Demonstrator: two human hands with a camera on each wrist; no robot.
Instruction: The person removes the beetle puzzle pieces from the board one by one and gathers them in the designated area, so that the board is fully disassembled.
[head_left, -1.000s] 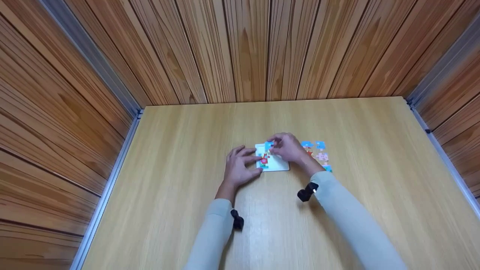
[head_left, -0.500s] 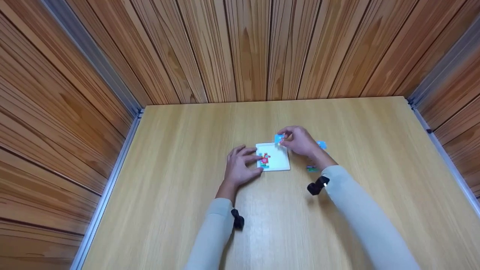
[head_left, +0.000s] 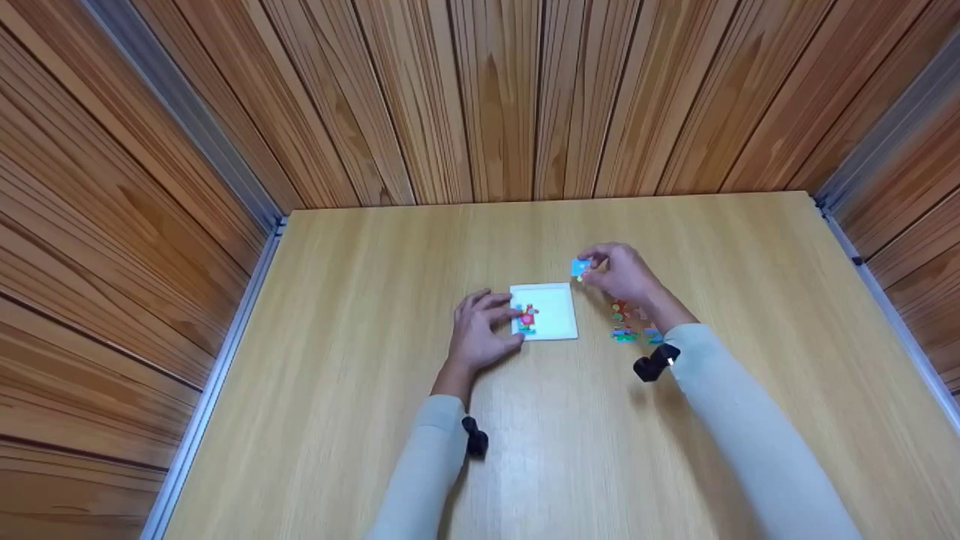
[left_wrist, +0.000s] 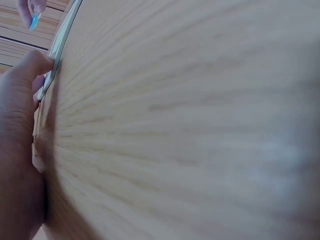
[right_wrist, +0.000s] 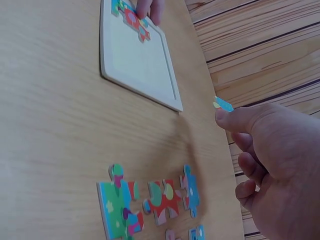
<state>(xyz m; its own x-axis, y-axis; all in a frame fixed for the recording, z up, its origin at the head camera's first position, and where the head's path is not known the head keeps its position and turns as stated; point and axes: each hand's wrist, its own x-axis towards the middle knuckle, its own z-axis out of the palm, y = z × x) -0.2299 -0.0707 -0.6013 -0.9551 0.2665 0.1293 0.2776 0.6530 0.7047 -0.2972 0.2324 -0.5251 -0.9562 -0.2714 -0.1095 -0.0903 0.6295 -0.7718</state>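
Observation:
A white puzzle tray [head_left: 551, 311] lies flat on the table. Joined red and green jigsaw pieces [head_left: 528, 319] sit along its left side. My left hand [head_left: 484, 334] rests at the tray's left edge, thumb by the near corner, fingertips reaching over the rim onto the pieces. My right hand [head_left: 622, 274] pinches a light-blue puzzle piece [head_left: 580, 268] between thumb and fingers, raised beyond the tray's far right corner. In the right wrist view, the held puzzle piece [right_wrist: 223, 104] pokes out past the thumb, mostly hidden by it.
Loose puzzle pieces [right_wrist: 164, 200] lie in rows on the wooden table [head_left: 360, 315] right of the tray, partly beneath my right forearm in the head view. Wood-panelled walls [head_left: 495, 105] close off the back and sides.
My right hand has lifted the light-blue puzzle piece off the tray's upper left and carried it right and away from me. My left hand has stayed at the tray's edge.

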